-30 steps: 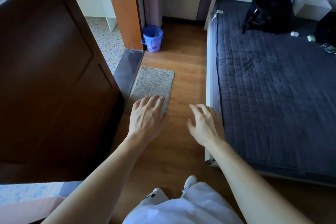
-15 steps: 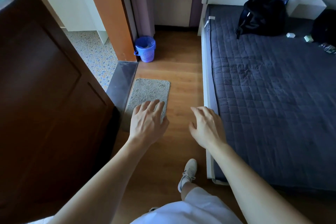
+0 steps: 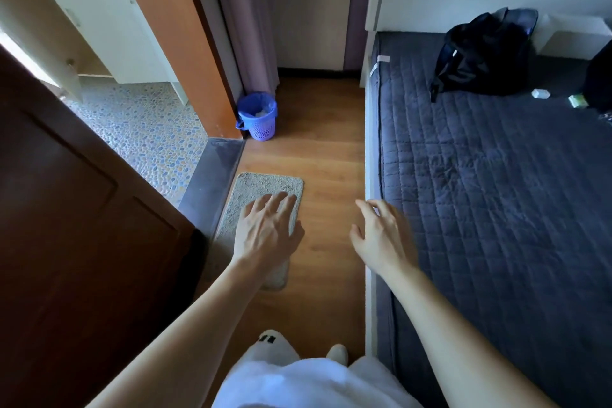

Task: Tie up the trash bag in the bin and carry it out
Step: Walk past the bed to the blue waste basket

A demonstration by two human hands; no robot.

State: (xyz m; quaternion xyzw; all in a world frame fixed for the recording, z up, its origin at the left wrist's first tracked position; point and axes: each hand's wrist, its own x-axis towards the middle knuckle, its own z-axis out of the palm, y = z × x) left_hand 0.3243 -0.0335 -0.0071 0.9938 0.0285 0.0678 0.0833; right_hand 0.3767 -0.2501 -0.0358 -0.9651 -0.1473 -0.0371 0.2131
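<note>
Progress on the job is nil as far as can be seen: the trash bag (image 3: pixel 255 105) sits in the blue bin (image 3: pixel 260 126), its blue rim folded over the bin's top edge and not knotted, with some pale crumpled rubbish showing inside. The bin stands on the wooden floor (image 3: pixel 324 156) at the far end of the passage, at the foot of the orange door frame (image 3: pixel 172 26) and just beside a hanging curtain (image 3: pixel 255 26), well apart from the person. The left hand (image 3: pixel 266 232) hovers over the near part of a grey mat (image 3: pixel 265 184), palm down, fingers spread and loosely straight, holding nothing. The right hand (image 3: pixel 381 235) hangs in the air by the edge of the bed (image 3: pixel 496 192), fingers relaxed and slightly curved, likewise empty. A dark wooden door (image 3: pixel 82 242) stands open on the left, and a black backpack (image 3: pixel 483 56) lies at the bed's far end. Everything is left to do: by my judgement the person has to walk up to the bin, gather the bag's rim, knot it, lift it free and carry it out; by which way cannot be told.
</note>
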